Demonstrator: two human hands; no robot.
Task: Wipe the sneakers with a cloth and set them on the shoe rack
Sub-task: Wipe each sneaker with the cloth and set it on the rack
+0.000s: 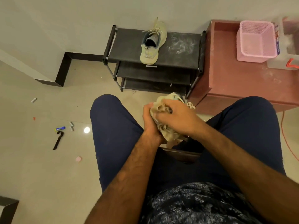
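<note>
left hand (149,122), right hand (177,119): each grip curled round sneaker (173,97) near shoe rack (179,59) edge

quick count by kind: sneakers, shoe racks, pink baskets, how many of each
sneakers: 2 (rack sneaker; held sneaker between left hand and right hand)
shoe rack: 1
pink basket: 1
total: 4
</note>
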